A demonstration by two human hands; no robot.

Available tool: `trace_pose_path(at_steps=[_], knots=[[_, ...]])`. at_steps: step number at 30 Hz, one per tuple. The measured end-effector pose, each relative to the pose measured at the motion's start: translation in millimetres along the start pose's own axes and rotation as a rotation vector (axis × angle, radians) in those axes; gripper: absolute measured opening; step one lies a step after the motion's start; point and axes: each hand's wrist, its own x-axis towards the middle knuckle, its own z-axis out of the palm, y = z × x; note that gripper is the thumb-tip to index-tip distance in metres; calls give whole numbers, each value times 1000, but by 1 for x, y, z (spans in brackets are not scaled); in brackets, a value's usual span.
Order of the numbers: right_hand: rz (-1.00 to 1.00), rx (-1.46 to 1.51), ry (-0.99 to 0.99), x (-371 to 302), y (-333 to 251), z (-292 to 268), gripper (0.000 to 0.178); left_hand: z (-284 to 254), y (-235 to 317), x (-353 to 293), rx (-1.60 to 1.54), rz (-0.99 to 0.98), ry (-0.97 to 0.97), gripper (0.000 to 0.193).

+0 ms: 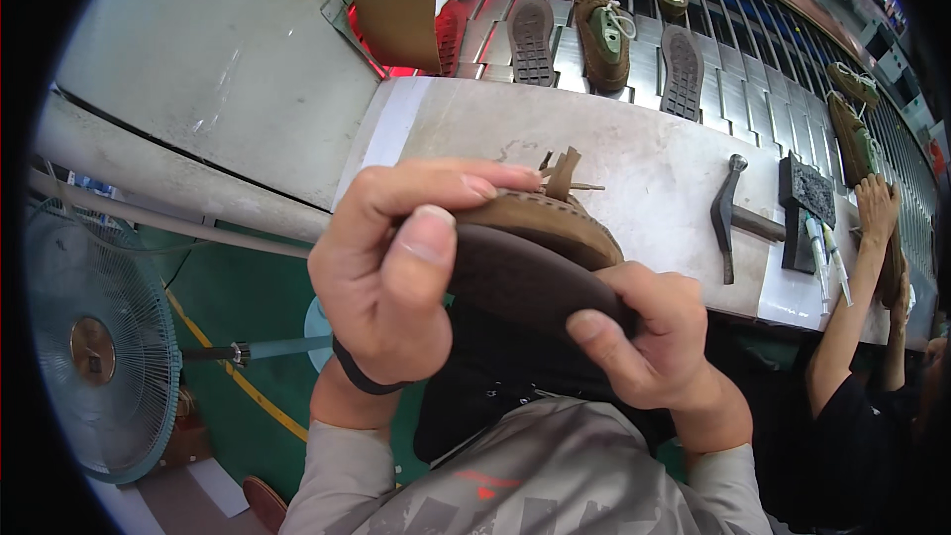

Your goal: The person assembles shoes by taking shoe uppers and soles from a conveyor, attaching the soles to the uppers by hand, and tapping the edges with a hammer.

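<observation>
Above the near edge of the bench, both my hands hold a brown shoe upper (592, 238) together with a dark brown sole (515, 282). My left hand (381, 277) wraps their left end, its fingers over the stitched upper and the thumb along the side. At the other end, my right hand (659, 337) pinches the sole between thumb and fingers. A narrow gap shows between upper and sole towards the right, while the left end is hidden behind my fingers. Lace ends and a tongue stick up from the top of the upper.
A hammer (731, 218) lies on the white bench (654, 163), beside a dark block (804, 208) and white pen-like tools (817, 253). Beyond runs a slatted conveyor (733, 79) with shoes and loose soles (532, 45). Another person's hand (877, 208) works at right. A fan (99, 347) stands left.
</observation>
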Motion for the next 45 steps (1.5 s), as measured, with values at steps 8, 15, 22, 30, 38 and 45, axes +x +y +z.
trace_pose_path(at_steps=[8, 15, 22, 30, 38, 45], knots=[[-98, -192, 66, 7, 8, 3, 15, -11, -13, -1, 175, 79, -29, 45], [-38, -133, 43, 10, 4, 6, 16, -13, -10, 1, 203, 72, 15, 43], [-28, -46, 80, 5, 8, 13, 16, -10, -5, -4, 262, 44, 43, 40], [10, -33, 82, 5, 4, 13, 16, -12, -3, 3, 366, 136, 21, 30], [255, -48, 78, 25, 8, -23, 24, 9, -13, 58, 147, -127, 42, 39], [413, 710, 452, 33, 50, -46, 30, 20, -120, -36, -122, -268, -304, 113]])
